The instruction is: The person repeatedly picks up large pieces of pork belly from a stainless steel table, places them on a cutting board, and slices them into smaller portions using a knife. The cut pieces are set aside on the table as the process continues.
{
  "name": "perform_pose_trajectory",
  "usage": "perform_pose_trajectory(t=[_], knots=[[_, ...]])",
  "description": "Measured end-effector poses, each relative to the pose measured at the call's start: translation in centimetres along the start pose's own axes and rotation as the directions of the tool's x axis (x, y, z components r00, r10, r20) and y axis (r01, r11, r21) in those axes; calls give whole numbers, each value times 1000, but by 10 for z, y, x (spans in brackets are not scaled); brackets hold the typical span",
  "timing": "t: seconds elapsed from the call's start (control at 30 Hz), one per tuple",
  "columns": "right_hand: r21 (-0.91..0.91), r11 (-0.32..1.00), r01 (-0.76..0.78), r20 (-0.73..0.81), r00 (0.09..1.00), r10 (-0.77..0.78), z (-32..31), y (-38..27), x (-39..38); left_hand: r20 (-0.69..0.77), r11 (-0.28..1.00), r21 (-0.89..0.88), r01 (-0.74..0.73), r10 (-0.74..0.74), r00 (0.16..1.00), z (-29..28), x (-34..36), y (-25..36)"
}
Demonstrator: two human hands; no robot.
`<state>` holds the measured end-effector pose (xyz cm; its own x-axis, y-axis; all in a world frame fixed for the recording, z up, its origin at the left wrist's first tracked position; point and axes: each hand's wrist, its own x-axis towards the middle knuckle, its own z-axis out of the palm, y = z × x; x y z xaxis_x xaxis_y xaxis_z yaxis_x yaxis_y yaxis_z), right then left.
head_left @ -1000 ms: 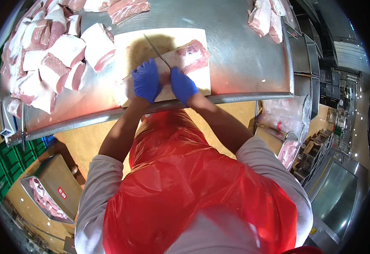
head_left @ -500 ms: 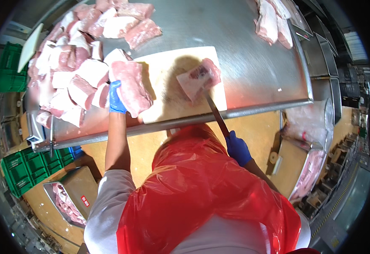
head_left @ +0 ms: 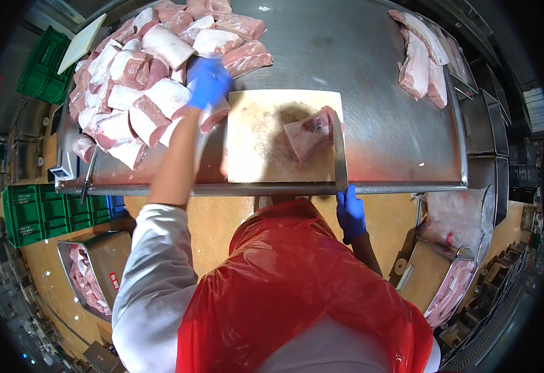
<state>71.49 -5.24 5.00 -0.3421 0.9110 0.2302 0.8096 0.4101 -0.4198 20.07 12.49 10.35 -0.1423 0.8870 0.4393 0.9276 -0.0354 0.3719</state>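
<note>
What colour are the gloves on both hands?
Blue, on left hand and right hand; head view.

The person wears a shiny red plastic apron [head_left: 297, 292] that covers the chest and belly. It looks thin and crinkly, with bright spots where the light hits it. Under it is a white top with long sleeves [head_left: 151, 267]. The left hand [head_left: 208, 81] and the right hand [head_left: 351, 213] each wear a blue glove.

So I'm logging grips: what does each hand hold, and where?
Right hand holds the knife by its handle. Left hand rests on a meat piece; its grip can't be told.
</note>
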Motion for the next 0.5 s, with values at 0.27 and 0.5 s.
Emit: perform_pose_trajectory(t=[0.27, 0.5], knots=[[115, 988, -101, 50, 994, 96, 2, -1, -13, 459, 999, -52, -13, 36, 887, 94, -124, 220], [148, 952, -267, 187, 953, 239, -3, -19, 19, 654, 902, -220, 371, -146, 742, 105, -78, 184]])
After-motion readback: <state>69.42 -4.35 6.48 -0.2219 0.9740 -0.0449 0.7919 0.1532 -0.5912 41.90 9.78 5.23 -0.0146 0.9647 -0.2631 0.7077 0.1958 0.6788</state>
